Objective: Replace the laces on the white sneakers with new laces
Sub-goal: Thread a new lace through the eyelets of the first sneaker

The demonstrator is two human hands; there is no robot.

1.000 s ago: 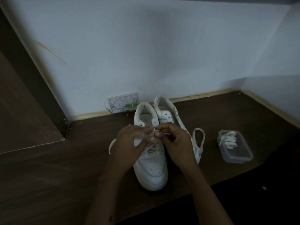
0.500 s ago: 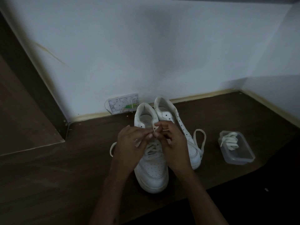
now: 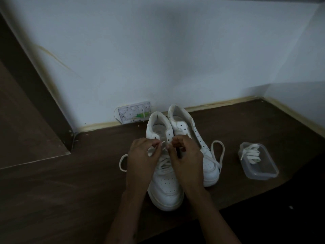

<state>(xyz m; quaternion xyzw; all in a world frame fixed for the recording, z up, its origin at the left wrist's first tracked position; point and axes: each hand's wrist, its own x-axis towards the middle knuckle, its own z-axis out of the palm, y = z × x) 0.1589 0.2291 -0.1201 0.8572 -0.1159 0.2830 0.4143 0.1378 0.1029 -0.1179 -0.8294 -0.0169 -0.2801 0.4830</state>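
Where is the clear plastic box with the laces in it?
The clear plastic box sits on the brown surface at the right of the head view, apart from the right-hand sneaker.

Both hands cover the middle of the near sneaker (image 3: 165,187), so can't see which eyelets the lace (image 3: 162,167) goes thru. Right hand (image 3: 187,162) also hides the inner side of the far sneaker (image 3: 197,138). Wall plate (image 3: 134,112) too blurry to read, and forearms are cut off at the bottom edge.
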